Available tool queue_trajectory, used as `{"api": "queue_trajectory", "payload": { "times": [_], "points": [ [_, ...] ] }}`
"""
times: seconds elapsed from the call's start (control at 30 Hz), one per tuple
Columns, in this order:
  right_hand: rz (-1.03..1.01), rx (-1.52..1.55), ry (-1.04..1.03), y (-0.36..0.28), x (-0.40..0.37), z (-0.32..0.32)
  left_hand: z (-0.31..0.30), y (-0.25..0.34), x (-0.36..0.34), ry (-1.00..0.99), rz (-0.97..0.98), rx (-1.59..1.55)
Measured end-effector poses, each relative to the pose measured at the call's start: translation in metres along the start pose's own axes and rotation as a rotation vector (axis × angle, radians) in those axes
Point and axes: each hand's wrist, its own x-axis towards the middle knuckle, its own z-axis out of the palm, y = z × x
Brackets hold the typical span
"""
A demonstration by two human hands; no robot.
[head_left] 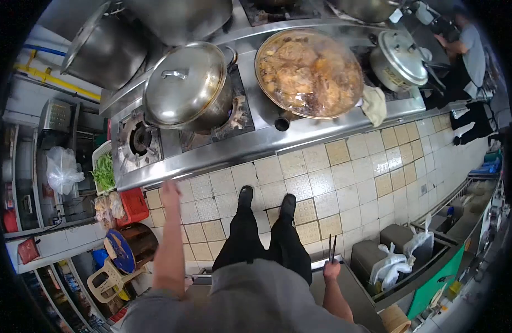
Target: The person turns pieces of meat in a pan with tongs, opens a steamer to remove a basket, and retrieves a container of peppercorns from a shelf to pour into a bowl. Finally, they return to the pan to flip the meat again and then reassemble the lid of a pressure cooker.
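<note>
My right hand [332,270] is low at the right, closed around dark tongs [332,248] that point up toward the stove. Out at the left, my left hand [170,194] reaches forward near the stove's front edge; it is blurred, and its fingers are too smeared to read. Beyond it, on the steel stove [222,155], stands a large lidded pot [186,83] with a flame under its right side. A wide round pan [309,75] of brown meat in liquid steams to its right. A pale cloth [374,105] hangs by the pan's right side.
A pressure cooker [400,61] stands on the stove's right. A green leafy bunch [104,172], a red crate [133,206] and a plastic stool [106,282] are at left. Grey bins [370,260] with white bags stand lower right. Another person [470,53] works at upper right.
</note>
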Motion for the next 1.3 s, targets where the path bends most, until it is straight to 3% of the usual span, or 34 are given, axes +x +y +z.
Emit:
{"api": "queue_trajectory", "payload": {
  "times": [0.03, 0.07, 0.13, 0.27, 0.33, 0.37, 0.47, 0.53, 0.6, 0.67, 0.77, 0.87, 0.93, 0.97, 1.1, 1.17, 1.27, 1.3],
  "points": [
    [-0.023, -0.018, 0.057, 0.009, 0.008, -0.002, -0.005, 0.027, 0.039, 0.015, 0.026, -0.150],
    [-0.027, -0.013, 0.063, 0.020, 0.016, -0.003, -0.001, 0.126, 0.028, 0.022, -0.070, -0.165],
    [-0.090, -0.024, 0.196, 0.048, 0.028, -0.006, -0.004, 0.162, 0.088, -0.098, -0.007, -0.370],
    [0.021, 0.126, 0.227, 0.047, 0.008, -0.027, 0.015, 0.214, 0.136, -0.020, -0.099, -0.222],
    [0.084, 0.245, 0.340, 0.043, -0.002, -0.026, 0.014, 0.215, 0.141, 0.001, -0.123, -0.159],
    [0.142, 0.154, 0.224, 0.037, -0.013, -0.036, 0.016, 0.217, 0.143, 0.013, -0.116, -0.086],
    [0.136, 0.087, 0.280, 0.032, -0.038, -0.031, 0.022, 0.211, 0.146, -0.006, -0.108, -0.034],
    [0.156, 0.092, 0.251, 0.039, -0.040, -0.033, 0.020, 0.207, 0.147, -0.075, -0.244, -0.062],
    [0.123, 0.103, 0.317, 0.047, -0.036, -0.031, 0.023, 0.206, 0.150, -0.108, -0.247, -0.086],
    [0.223, 0.122, 0.259, 0.032, -0.043, -0.047, 0.027, 0.197, 0.154, -0.080, -0.232, -0.054],
    [0.160, 0.165, 0.357, 0.021, -0.036, -0.054, 0.026, 0.180, 0.151, -0.159, -0.232, -0.184],
    [0.113, 0.096, 0.345, 0.020, -0.028, -0.058, 0.025, 0.178, 0.140, -0.166, -0.241, -0.230],
    [-0.027, -0.027, 0.270, 0.016, -0.019, -0.059, 0.025, 0.182, 0.130, -0.148, -0.227, -0.180],
    [0.104, 0.264, 0.290, 0.011, -0.013, -0.057, 0.024, 0.186, 0.124, -0.127, -0.216, -0.137],
    [0.072, 0.330, 0.326, -0.006, -0.025, -0.071, 0.027, 0.185, 0.116, -0.098, -0.214, -0.155],
    [0.156, 0.426, 0.348, -0.014, -0.040, -0.082, 0.025, 0.173, 0.126, -0.130, -0.259, -0.198],
    [0.120, 0.373, 0.435, 0.017, -0.029, -0.070, 0.019, 0.178, 0.096, -0.089, -0.249, -0.287],
    [0.177, 0.284, 0.347, 0.040, -0.015, -0.065, 0.015, 0.165, 0.092, -0.093, -0.232, -0.289]
  ]
}}
